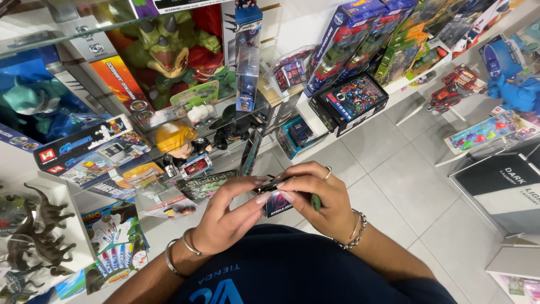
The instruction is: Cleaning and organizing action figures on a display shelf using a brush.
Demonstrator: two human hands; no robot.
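In the head view, a small dark toy box [277, 202] was held in front of the chest, above the grey tiled floor [394, 169] and just clear of the glass shelves [34, 42] of toys. It was pinched between both hands. The left hand [225, 217] was closed around its left end, with the thumb and long-nailed fingertips [263, 197] pressed on the top edge. The right hand [320, 197] was curled over its right end, its fingers wrapped across the top and hiding much of the box. A small green object [316, 201] showed beneath the right palm; what it was could not be told.

The box was judged to be light and fairly stiff, probably thin card with a glossy printed face, so it would be easily dented if squeezed and somewhat slippery under smooth nails. A hold by the two short ends, as seen here, was judged the safest, with pressure kept on the edges rather than on the broad face.

Round about, a toy figure with a yellow helmet [175, 139], a large green monster toy [169, 50] in its box and grey dinosaur figures [42, 231] were seen on the shelves, well apart from the hands.
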